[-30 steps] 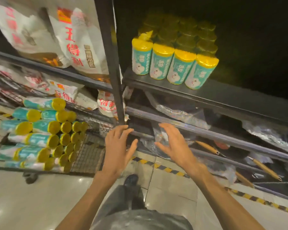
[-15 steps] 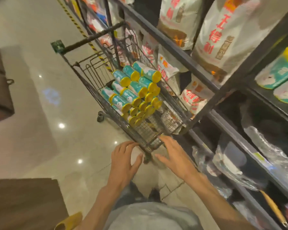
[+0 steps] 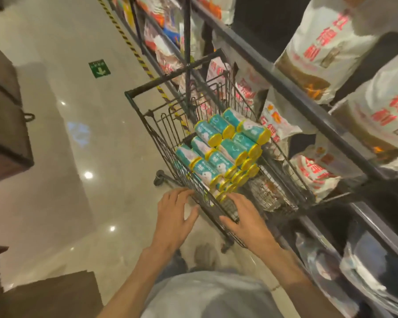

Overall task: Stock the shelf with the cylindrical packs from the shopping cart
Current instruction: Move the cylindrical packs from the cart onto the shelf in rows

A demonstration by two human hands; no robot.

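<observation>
A black wire shopping cart (image 3: 161,143) stands on the floor beside the shelving. Inside it lie several teal cylindrical packs with yellow lids (image 3: 225,154), stacked on their sides. My left hand (image 3: 175,216) hovers just outside the cart's near left wall, fingers spread and holding nothing. My right hand (image 3: 246,221) reaches over the cart's near corner, fingers straight, close to the nearest packs and holding nothing. The shelf with the stocked packs is out of view.
Dark metal shelving (image 3: 292,92) runs along the right, loaded with large white bags with red print (image 3: 326,40). Yellow-black tape (image 3: 133,49) marks the glossy floor. Brown furniture (image 3: 5,125) stands at the left, and another brown piece (image 3: 51,297) at the lower left.
The view swung left from the shelf with the stocked packs down to the cart. Both empty hands moved forward to the cart's near end.
</observation>
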